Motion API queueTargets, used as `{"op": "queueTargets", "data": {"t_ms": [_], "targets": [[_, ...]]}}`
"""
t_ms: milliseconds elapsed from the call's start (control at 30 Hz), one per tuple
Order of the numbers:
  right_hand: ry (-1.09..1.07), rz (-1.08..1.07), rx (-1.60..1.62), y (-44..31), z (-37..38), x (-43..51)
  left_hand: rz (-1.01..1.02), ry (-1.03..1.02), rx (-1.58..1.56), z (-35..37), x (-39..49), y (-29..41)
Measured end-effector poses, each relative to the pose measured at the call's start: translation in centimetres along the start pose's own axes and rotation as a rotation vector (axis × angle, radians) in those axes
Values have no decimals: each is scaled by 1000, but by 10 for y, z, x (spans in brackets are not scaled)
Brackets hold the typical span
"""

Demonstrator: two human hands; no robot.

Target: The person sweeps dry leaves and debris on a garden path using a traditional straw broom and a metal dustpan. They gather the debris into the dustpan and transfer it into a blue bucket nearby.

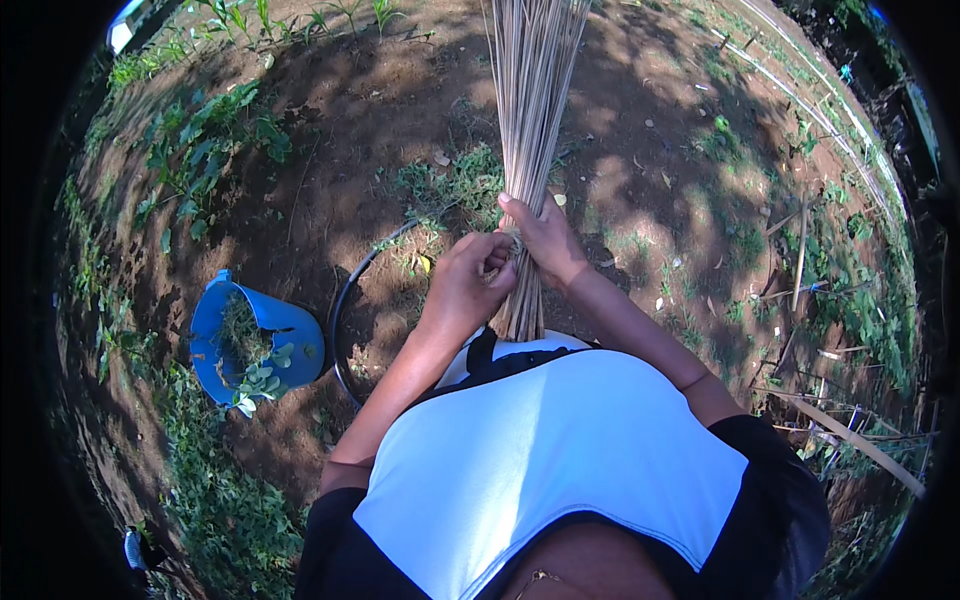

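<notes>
A stick broom [534,112], a bundle of long thin dry ribs, points away from my body. Its short butt end rests near my waist. My right hand [546,238] is wrapped around the bundle just above a band of twisted binding [517,244], with the thumb lying across the sticks. At the binding, my left hand [472,274] has its fingers curled in a pinch from the left side. Whether a loose end of the binding sits between those fingertips is hard to see. Beyond the hands the sticks fan out and leave the picture at the top.
A broken blue plastic bucket [296,337] holding cut weeds lies tilted on the soil at left. Beside it curves a black hose [352,281]. Pulled weeds [457,180] lie beyond my hands. Leafy plants [202,150] grow at left; bamboo poles [855,439] lie at right.
</notes>
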State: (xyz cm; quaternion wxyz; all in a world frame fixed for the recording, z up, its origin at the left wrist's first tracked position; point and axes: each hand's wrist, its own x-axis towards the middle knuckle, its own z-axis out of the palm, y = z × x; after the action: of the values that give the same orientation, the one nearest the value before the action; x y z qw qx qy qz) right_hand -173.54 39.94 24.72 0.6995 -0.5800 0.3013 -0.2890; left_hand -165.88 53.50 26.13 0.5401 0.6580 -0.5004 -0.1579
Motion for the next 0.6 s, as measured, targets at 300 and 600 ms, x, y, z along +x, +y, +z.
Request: {"op": "queueTargets", "data": {"t_ms": [300, 600], "targets": [[88, -129, -469, -11, -6, -19, -153, -45, 130, 0, 8, 25], [0, -63, -435, -22, -7, -32, -10, -37, 366, 6, -4, 20]]}}
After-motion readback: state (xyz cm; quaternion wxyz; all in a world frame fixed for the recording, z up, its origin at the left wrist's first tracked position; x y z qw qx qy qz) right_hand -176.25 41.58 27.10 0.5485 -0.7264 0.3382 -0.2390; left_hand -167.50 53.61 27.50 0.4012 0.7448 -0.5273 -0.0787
